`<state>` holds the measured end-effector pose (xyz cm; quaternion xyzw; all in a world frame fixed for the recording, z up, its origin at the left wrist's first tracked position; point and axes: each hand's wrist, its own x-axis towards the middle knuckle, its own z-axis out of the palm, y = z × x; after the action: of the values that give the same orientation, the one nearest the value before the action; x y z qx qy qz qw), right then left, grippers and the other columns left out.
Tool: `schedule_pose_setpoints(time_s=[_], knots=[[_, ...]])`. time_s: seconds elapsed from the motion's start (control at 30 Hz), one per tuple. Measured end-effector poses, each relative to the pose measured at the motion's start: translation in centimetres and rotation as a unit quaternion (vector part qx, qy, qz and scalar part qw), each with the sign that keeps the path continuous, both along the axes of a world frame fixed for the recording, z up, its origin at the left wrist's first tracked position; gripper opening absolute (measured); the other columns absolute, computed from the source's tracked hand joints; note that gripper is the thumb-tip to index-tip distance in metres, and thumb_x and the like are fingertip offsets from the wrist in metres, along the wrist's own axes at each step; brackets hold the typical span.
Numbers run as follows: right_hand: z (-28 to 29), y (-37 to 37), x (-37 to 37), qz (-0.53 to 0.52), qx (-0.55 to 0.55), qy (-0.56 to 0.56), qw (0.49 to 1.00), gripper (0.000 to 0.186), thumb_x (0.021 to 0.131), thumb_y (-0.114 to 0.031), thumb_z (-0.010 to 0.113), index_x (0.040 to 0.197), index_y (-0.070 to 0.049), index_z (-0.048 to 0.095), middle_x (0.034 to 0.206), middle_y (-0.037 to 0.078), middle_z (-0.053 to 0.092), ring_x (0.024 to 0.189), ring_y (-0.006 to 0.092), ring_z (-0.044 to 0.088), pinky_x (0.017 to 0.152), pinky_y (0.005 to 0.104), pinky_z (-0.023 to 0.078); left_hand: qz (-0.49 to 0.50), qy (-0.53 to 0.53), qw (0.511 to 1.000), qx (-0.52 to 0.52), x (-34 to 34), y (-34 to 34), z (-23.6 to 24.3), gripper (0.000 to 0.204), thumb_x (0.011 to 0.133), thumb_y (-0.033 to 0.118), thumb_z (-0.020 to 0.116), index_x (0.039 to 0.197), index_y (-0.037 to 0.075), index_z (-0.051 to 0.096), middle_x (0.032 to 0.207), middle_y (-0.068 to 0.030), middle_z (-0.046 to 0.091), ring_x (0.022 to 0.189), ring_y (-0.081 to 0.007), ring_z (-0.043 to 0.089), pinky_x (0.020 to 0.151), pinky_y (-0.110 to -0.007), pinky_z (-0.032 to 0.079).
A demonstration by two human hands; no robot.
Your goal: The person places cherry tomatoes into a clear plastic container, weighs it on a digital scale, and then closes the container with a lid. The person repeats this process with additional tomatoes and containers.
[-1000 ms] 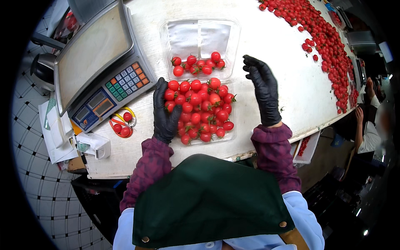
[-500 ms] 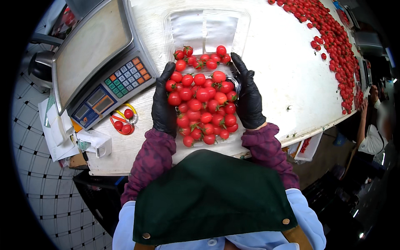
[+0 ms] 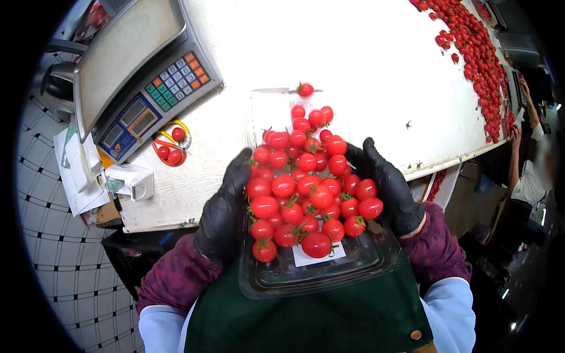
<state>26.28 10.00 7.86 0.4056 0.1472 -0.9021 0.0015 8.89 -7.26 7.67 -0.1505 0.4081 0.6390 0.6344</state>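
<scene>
A clear plastic clamshell box (image 3: 276,272), lid folded out on its far side, holds many red cherry tomatoes (image 3: 321,197). It is tilted up in front of my apron, and the tomatoes trail away toward the lid. A single cherry tomato (image 3: 305,90) is farthest out. My left hand (image 3: 222,209), black-gloved, is closed around the left side of the box. My right hand (image 3: 388,191), also black-gloved, grips the right side, its fingers partly hidden behind the tomatoes. A white paper (image 3: 321,257) shows at the near end of the box.
A weighing scale (image 3: 150,94) stands at the left. Beside it are coloured rings (image 3: 168,150) with a few tomatoes and a white holder (image 3: 132,179). Many loose tomatoes (image 3: 471,44) spread along the table's right side. Another person (image 3: 529,176) is at the far right.
Both hands have brought the box closer to me and tilted it, so its near end shows over my apron. The tomatoes have shifted inside, some strung out toward the lid.
</scene>
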Motion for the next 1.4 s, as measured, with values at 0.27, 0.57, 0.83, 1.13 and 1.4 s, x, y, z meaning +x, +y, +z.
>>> schedule_pose_setpoints(time_s=[0.27, 0.57, 0.83, 1.13, 1.4], knots=[[-2.4, -1.5, 2.3, 0.053, 0.098, -0.031, 0.993, 0.062, 0.096, -0.047, 0.032, 0.137, -0.001, 0.032, 0.126, 0.01, 0.047, 0.113, 0.0138, 0.046, 0.097, 0.0294, 0.038, -0.057, 0.083, 0.995, 0.008, 1.3, -1.8, -2.0, 0.049, 0.098, 0.028, 0.033, 0.141, 0.009, 0.021, 0.139, -0.0119, 0.033, 0.125, -0.0218, 0.039, 0.102, -0.036, 0.037], [-5.0, -1.0, 3.8, 0.181, 0.414, -0.013, 0.892, 0.06, 0.097, -0.046, 0.029, 0.138, -0.003, 0.031, 0.14, 0.008, 0.034, 0.129, 0.0166, 0.031, 0.108, 0.0331, 0.025, -0.046, 0.228, 0.973, -0.012, 0.7, 0.4, -2.9, 0.051, 0.096, 0.031, 0.036, 0.138, 0.003, 0.029, 0.136, -0.012, 0.037, 0.123, -0.021, 0.041, 0.101, -0.034, 0.036], [-2.9, -0.3, 0.8, 0.129, 0.23, -0.087, 0.961, 0.056, 0.096, -0.044, 0.033, 0.137, -0.005, 0.033, 0.135, 0.01, 0.041, 0.12, 0.0196, 0.044, 0.1, 0.0348, 0.038, -0.008, 0.201, 0.979, 0.043, 0.6, 1.2, -3.2, 0.049, 0.096, 0.03, 0.037, 0.137, 0.005, 0.031, 0.136, -0.0115, 0.037, 0.123, -0.0226, 0.041, 0.102, -0.036, 0.036], [-4.8, -2.4, 3.0, 0.11, 0.232, -0.029, 0.966, 0.052, 0.097, -0.038, 0.035, 0.133, 0.0, 0.037, 0.128, 0.01, 0.047, 0.117, 0.0182, 0.045, 0.101, 0.0336, 0.035, -0.016, 0.159, 0.987, -0.005, 0.2, 1.3, -2.1, 0.054, 0.095, 0.03, 0.039, 0.141, 0.006, 0.023, 0.139, -0.0116, 0.034, 0.127, -0.0216, 0.035, 0.106, -0.035, 0.029], [-1.6, -1.6, 2.3, 0.174, 0.232, -0.047, 0.956, 0.049, 0.097, -0.035, 0.038, 0.132, -0.001, 0.039, 0.128, 0.01, 0.047, 0.119, 0.0184, 0.044, 0.099, 0.0331, 0.037, -0.108, 0.268, 0.957, -0.005, 0.1, 0.2, -2.5, 0.055, 0.096, 0.031, 0.038, 0.14, 0.003, 0.023, 0.143, -0.01, 0.029, 0.131, -0.0211, 0.028, 0.108, -0.034, 0.023]])
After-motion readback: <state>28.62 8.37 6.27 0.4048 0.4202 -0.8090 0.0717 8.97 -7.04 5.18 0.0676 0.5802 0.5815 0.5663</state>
